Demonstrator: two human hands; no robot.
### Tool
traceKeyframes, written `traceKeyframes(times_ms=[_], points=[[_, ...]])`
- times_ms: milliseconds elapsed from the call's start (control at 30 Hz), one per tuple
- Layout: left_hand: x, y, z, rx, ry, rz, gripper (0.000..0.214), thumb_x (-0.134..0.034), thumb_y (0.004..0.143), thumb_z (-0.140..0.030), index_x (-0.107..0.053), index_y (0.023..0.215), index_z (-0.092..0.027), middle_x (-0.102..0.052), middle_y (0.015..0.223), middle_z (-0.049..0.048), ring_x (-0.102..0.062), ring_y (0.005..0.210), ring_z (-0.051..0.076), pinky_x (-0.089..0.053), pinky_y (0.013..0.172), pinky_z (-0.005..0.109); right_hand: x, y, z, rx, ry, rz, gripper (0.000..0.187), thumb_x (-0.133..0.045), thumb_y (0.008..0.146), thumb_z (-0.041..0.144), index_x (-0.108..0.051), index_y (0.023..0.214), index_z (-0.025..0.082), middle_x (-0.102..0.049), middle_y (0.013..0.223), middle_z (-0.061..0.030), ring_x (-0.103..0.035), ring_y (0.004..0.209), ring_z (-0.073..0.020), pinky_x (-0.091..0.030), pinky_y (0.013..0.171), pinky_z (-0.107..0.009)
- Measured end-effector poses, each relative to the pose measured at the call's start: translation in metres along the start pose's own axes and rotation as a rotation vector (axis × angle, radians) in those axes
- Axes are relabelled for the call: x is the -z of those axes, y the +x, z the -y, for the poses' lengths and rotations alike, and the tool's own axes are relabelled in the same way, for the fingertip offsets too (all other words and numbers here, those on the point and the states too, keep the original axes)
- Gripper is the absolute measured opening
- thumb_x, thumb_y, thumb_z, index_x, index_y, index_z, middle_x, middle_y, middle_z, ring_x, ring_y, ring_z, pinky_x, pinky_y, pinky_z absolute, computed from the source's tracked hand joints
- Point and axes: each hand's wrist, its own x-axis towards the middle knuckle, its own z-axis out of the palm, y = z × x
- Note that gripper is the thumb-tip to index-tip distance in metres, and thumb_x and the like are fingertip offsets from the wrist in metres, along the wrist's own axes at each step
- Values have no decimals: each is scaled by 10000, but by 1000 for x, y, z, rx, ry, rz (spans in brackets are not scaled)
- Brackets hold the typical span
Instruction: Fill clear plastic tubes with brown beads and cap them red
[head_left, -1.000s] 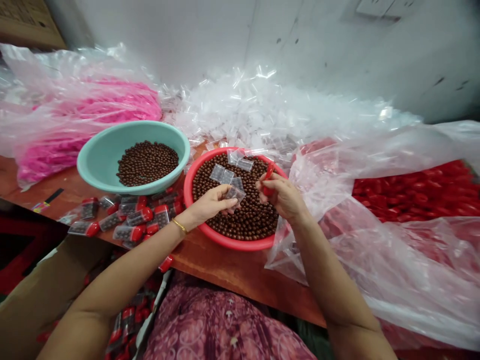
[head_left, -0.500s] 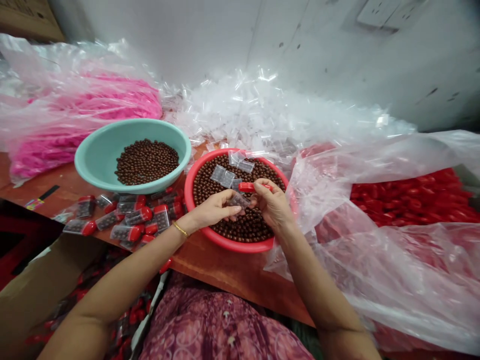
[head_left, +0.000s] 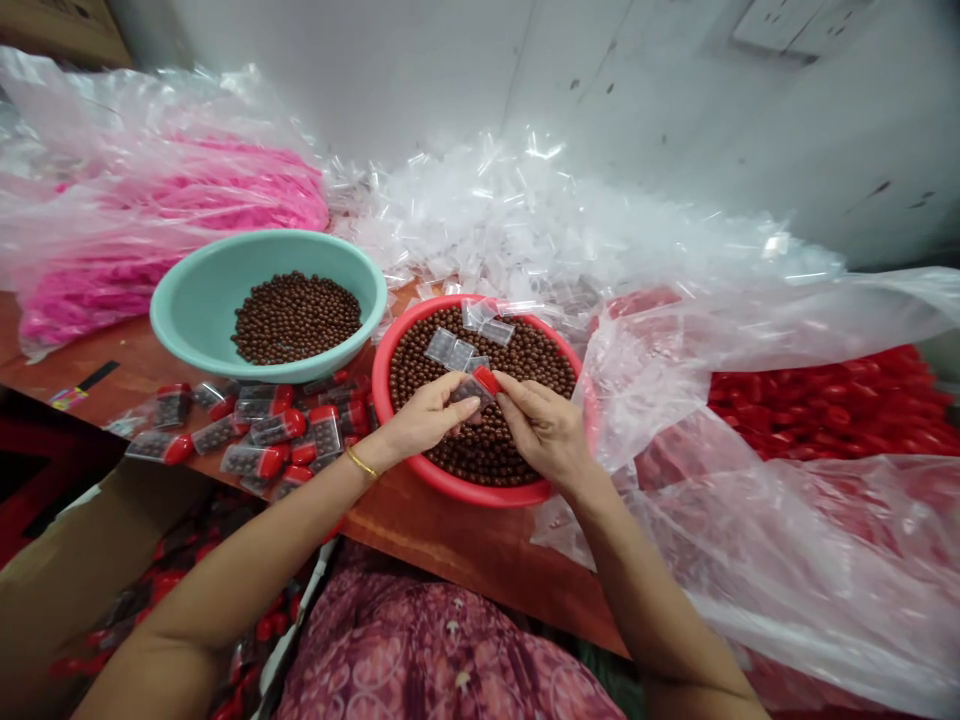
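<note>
Above the red basin [head_left: 463, 492], my left hand [head_left: 425, 415] is closed around a small clear plastic box [head_left: 471, 390] with dark balls inside. My right hand [head_left: 541, 425] pinches a red cap [head_left: 486, 379], which sits at the box's upper right end. Whether the cap is fully seated I cannot tell. Brown balls [head_left: 420, 350] fill the basin beneath both hands. Several clear boxes [head_left: 450, 348] lie on the balls just beyond my fingers.
A turquoise bowl [head_left: 187, 335] with brown balls stands at the left. Capped boxes [head_left: 277, 428] are heaped before it. Clear empty boxes [head_left: 510, 210] pile against the wall. Red caps [head_left: 832, 400] fill a plastic bag at right; pink pieces [head_left: 247, 190] fill another at far left.
My right hand has brought the red cap down and left onto the end of the clear box. My left hand still holds the box over the basin.
</note>
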Motion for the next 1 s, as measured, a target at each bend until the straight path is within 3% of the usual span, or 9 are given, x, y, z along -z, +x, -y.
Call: traceKeyframes(times_ms=[167,300,467,567,667,733,800,900,1000], points=[[-1,1,2,-113,184,-64,247,-620,723,-308,-555,881,-130,-569,810,11,-494,739,117,-420,693,236,0,-3,4,208,-102,26,385,-458,891,172,-569,1259,207,-592,665,-24,-557,565,-134,-461,534,-242],[2,1,5,-102,310,-97,173,-609,647,-240,-537,767,-139,-516,688,-32,-450,644,99,-377,600,217,-2,-6,12,279,-200,59,415,-460,878,151,-541,1283,192,-579,622,-18,-533,531,-137,-433,502,-248],[-1,-2,-1,-67,531,-89,111,-572,610,-231,-530,680,-155,-501,604,-48,-429,569,91,-314,528,210,7,-3,15,179,-51,134,254,-445,897,234,-684,975,200,-607,610,-22,-554,523,-120,-440,512,-237],[-9,-5,-8,-71,675,27,138,-586,615,-283,-564,674,-160,-521,584,-37,-448,543,101,-311,520,222,6,3,14,-3,2,48,373,-390,932,349,-659,720,201,-549,535,-6,-517,484,-112,-429,509,-244],[-15,-7,-13,-89,784,72,168,-594,622,-305,-596,698,-155,-561,594,-12,-480,531,121,-333,516,235,-6,7,13,-204,178,-10,445,-306,940,479,-656,957,204,-642,760,-43,-611,685,-152,-499,640,-282],[-16,-9,-15,-83,852,86,213,-597,629,-314,-625,760,-148,-606,631,10,-518,544,141,-361,523,243,-14,10,13,-265,309,70,529,-253,935,538,-546,1238,218,-648,1071,-79,-621,975,-185,-505,849,-339],[-15,-11,-16,-81,923,114,268,-599,636,-312,-643,839,-143,-649,691,33,-564,584,165,-399,550,253,-19,12,11,-269,381,201,597,-221,928,571,-394,1394,241,-512,1356,-78,-491,1239,-198,-394,1046,-393],[-14,-13,-15,-70,1021,133,289,-596,646,-302,-647,874,-131,-682,753,66,-615,650,203,-440,589,272,-20,14,8,-225,405,354,649,-236,911,608,-322,1444,248,-330,1510,-42,-299,1391,-201,-219,1162,-422],[-17,-12,-14,-98,1087,113,235,-590,650,-300,-636,819,-144,-686,746,69,-628,671,213,-447,597,278,-21,13,9,-227,379,354,689,-242,896,636,-341,1437,221,-328,1511,-54,-275,1403,-205,-178,1176,-435]])
